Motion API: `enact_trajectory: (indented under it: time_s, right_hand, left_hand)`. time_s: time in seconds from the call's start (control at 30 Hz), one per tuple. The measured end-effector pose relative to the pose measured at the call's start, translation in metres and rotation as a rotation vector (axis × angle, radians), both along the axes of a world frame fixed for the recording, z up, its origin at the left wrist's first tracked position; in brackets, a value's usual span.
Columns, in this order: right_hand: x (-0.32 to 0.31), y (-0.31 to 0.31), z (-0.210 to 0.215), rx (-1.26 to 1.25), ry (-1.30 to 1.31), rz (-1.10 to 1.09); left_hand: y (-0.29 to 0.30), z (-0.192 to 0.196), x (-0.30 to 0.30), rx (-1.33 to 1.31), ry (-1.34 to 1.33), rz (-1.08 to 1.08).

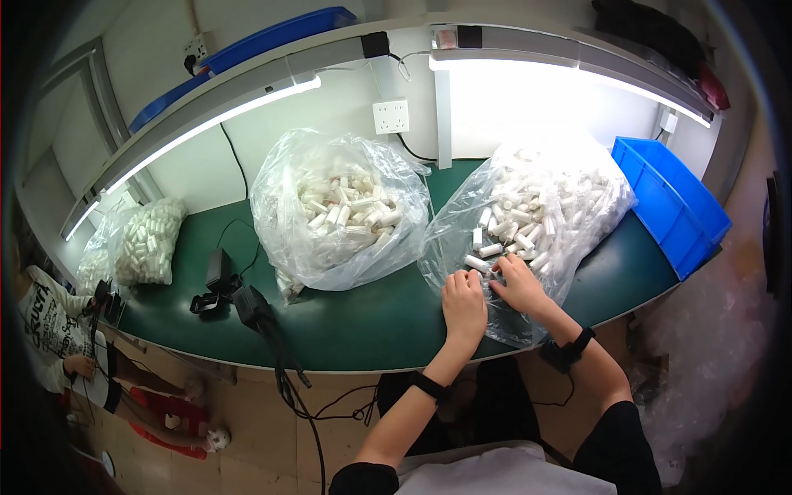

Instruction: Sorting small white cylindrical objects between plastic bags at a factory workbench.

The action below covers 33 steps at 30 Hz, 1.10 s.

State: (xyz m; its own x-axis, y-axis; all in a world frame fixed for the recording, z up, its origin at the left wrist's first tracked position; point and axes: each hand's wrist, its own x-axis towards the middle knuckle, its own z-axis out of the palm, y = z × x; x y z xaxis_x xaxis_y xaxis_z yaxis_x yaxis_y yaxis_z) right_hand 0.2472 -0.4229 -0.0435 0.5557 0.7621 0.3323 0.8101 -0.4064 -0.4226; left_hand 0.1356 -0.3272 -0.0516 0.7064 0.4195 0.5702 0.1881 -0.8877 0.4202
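Observation:
My left hand (464, 307) and my right hand (520, 285) are close together at the mouth of a clear plastic bag (450, 239) on the right half of the table. This bag lies on its side, filled with small white cylinders (540, 216). Several of them have spilled toward its opening, one white cylinder (477, 263) just beyond my left fingertips. The fingers of both hands are bent and closed, low over the bag's film. What they grip, if anything, is hidden by the fingers.
A second open clear bag (280, 194) of white cylinders stands mid-table, with a fuller bag (148, 243) at far left. Black power adapters (250, 305) with cables lie near the front edge. A blue bin (672, 202) sits at right. Another person (62, 330) is at far left.

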Motion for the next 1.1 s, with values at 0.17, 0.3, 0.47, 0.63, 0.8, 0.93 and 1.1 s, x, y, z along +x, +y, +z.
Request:
enact_trajectory:
  time_s: [0.17,0.3,0.47,0.63,0.8,0.93,1.1]
  right_hand:
    - [-0.005,0.005,-0.002,0.070,-0.060,-0.041]
    - [-0.005,0.008,-0.007,0.165,-0.037,-0.113]
    - [-0.007,0.012,-0.010,0.207,-0.164,-0.076]
    - [-0.010,0.014,-0.008,0.288,-0.159,-0.079]
    - [-0.006,0.016,-0.014,0.459,0.044,-0.075]
    - [0.001,0.014,-0.015,0.566,0.222,-0.064]
    - [-0.001,0.014,-0.012,0.620,0.241,-0.062]
  left_hand:
    - [0.006,-0.004,-0.003,-0.044,0.041,0.053]
    - [0.018,-0.002,-0.025,-0.363,-0.107,-0.087]
    - [0.033,-0.012,-0.047,-1.233,-0.257,-0.455]
    - [0.043,-0.008,-0.063,-1.608,-0.432,-0.510]
    - [0.050,-0.012,-0.069,-1.825,-0.634,-0.548]
    - [0.049,-0.014,-0.067,-1.794,-0.614,-0.584]
    - [0.051,-0.018,-0.070,-1.776,-0.627,-0.626]
